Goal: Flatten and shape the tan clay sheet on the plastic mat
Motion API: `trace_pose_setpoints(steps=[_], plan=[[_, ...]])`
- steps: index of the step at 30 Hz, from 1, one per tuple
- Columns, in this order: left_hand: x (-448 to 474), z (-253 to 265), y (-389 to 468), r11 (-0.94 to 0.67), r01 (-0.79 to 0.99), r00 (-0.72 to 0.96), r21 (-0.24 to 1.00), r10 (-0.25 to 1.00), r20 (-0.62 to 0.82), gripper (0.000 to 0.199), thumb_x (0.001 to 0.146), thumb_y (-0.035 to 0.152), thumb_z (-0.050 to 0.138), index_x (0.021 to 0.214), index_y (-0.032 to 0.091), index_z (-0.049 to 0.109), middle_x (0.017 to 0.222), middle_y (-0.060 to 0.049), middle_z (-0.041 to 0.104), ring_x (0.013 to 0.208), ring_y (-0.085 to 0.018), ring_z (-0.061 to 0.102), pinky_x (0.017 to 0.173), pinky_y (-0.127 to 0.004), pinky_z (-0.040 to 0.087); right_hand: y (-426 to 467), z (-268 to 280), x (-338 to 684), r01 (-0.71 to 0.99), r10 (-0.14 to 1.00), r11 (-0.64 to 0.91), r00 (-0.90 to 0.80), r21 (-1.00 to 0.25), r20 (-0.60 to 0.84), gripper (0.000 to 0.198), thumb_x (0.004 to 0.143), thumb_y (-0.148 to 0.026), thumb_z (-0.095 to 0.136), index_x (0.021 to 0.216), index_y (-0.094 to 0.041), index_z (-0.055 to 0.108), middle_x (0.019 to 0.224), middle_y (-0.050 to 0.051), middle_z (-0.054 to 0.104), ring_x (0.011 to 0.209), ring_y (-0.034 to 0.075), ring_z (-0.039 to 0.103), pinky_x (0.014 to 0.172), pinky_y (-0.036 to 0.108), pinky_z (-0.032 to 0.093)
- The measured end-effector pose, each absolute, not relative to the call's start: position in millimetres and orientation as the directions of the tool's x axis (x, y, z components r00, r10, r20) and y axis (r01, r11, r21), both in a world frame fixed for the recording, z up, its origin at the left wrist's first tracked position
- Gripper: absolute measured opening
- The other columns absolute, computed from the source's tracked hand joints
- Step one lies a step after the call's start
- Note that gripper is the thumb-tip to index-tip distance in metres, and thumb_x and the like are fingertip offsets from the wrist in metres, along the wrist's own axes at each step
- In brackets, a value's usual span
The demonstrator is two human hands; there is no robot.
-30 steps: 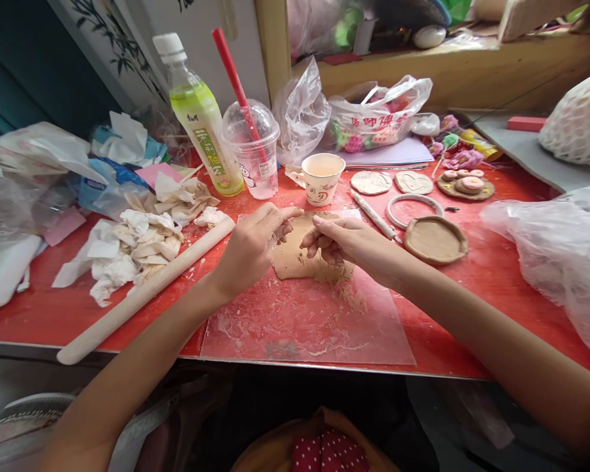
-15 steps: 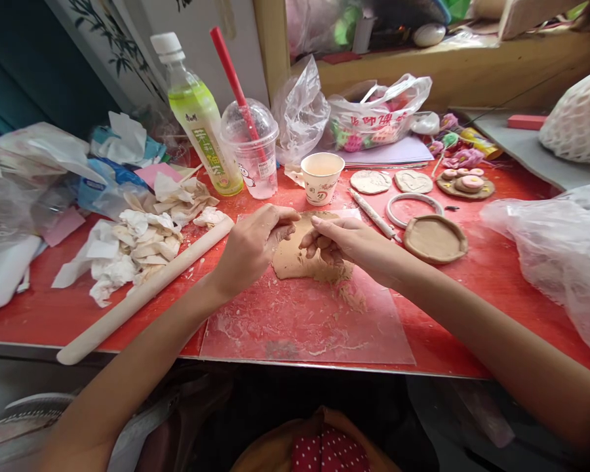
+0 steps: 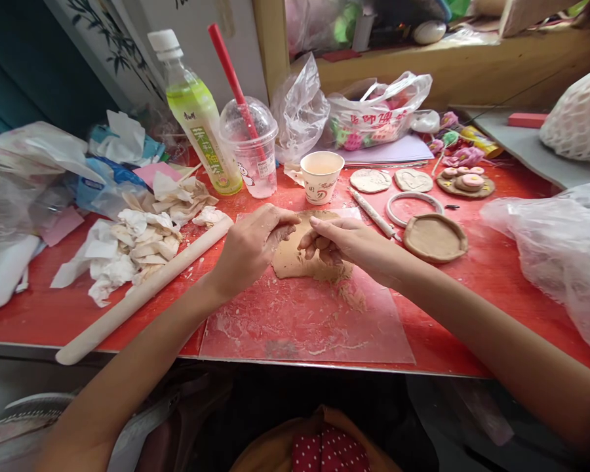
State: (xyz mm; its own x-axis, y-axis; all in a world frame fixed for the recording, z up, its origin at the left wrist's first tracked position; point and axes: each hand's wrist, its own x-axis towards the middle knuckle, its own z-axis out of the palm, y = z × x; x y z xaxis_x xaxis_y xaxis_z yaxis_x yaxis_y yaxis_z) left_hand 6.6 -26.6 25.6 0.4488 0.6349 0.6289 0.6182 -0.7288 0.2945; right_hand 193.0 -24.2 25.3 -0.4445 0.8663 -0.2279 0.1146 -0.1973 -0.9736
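Note:
A flat, ragged-edged slab of tan clay (image 3: 302, 252) lies on a clear plastic sheet (image 3: 295, 334), with clay crumbs at its lower right. Just over its left side is my left hand (image 3: 260, 239), fingers bent down and closed toward the thumb. My right hand (image 3: 341, 239) hovers above its right side, thumb against the curled fingers. Clay smears the fingertips of both hands, and a small gap separates them. Anything pinched in either hand is too small or hidden to make out. Right of the hands sits a shallow round clay dish (image 3: 435, 238).
A wooden rolling pin (image 3: 147, 288) slants at the left beside crumpled tissues (image 3: 132, 242). Behind the slab stand a paper cup (image 3: 322, 187), a plastic cup with a straw (image 3: 250, 154) and a drink bottle (image 3: 199, 131). A ring (image 3: 389, 208) and a pen-like tool (image 3: 372, 213) lie right.
Both hands keep nearly the same pose over the clay slab. The whole view has shifted very slightly; nothing on the table has visibly moved.

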Motion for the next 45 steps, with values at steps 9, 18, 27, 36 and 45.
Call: trace_pose_setpoints(steps=[9, 18, 27, 36, 45], plan=[[7.9, 26.1, -26.6, -0.725, 0.614, 0.430, 0.311, 0.638, 0.639, 0.011, 0.085, 0.016, 0.056, 0.095, 0.017, 0.058, 0.086, 0.001, 0.064, 0.077, -0.008, 0.060, 0.070, -0.020, 0.048, -24.1, 24.8, 192.6, 0.105, 0.863, -0.191, -0.456, -0.976, -0.218, 0.041, 0.088, -0.047, 0.044, 0.079, -0.013, 0.064, 0.074, 0.006, 0.063, 0.054, 0.006, 0.044, 0.049, 0.022, 0.031], [9.4, 24.7, -27.6, -0.739, 0.617, 0.445, 0.270, 0.611, 0.655, 0.011, 0.084, 0.017, 0.057, 0.095, 0.018, 0.057, 0.086, 0.001, 0.064, 0.079, -0.009, 0.061, 0.072, -0.022, 0.050, -24.9, 25.4, 191.4, 0.099, 0.861, -0.218, -0.448, -0.971, -0.240, 0.040, 0.089, -0.045, 0.044, 0.076, -0.013, 0.064, 0.073, 0.006, 0.063, 0.052, 0.006, 0.043, 0.047, 0.022, 0.029], [8.1, 26.1, -28.9, -0.770, 0.591, 0.451, 0.240, 0.562, 0.693, 0.007, 0.083, 0.018, 0.059, 0.089, 0.017, 0.060, 0.082, 0.001, 0.065, 0.077, -0.008, 0.061, 0.071, -0.020, 0.048, -23.8, 23.3, 193.1, 0.107, 0.861, -0.196, -0.458, -0.975, -0.224, 0.041, 0.088, -0.046, 0.045, 0.077, -0.013, 0.064, 0.074, 0.006, 0.063, 0.053, 0.005, 0.044, 0.045, 0.020, 0.028], [8.0, 27.0, -31.2, -0.741, 0.607, 0.440, 0.287, 0.614, 0.655, 0.012, 0.085, 0.028, 0.057, 0.078, 0.018, 0.059, 0.070, 0.002, 0.065, 0.062, -0.008, 0.059, 0.059, -0.021, 0.046, -24.2, 23.0, 191.4, 0.100, 0.858, -0.218, -0.454, -0.971, -0.240, 0.037, 0.088, -0.043, 0.045, 0.075, -0.013, 0.064, 0.072, 0.006, 0.063, 0.051, 0.005, 0.043, 0.046, 0.022, 0.028], [7.6, 25.8, -29.4, -0.745, 0.595, 0.415, 0.303, 0.607, 0.678, 0.011, 0.081, 0.027, 0.062, 0.081, 0.017, 0.057, 0.073, 0.002, 0.063, 0.066, -0.007, 0.057, 0.063, -0.019, 0.045, -25.0, 23.4, 190.6, 0.121, 0.865, -0.214, -0.438, -0.969, -0.245, 0.039, 0.089, -0.042, 0.044, 0.074, -0.012, 0.064, 0.074, 0.006, 0.061, 0.053, 0.005, 0.043, 0.044, 0.020, 0.027]])
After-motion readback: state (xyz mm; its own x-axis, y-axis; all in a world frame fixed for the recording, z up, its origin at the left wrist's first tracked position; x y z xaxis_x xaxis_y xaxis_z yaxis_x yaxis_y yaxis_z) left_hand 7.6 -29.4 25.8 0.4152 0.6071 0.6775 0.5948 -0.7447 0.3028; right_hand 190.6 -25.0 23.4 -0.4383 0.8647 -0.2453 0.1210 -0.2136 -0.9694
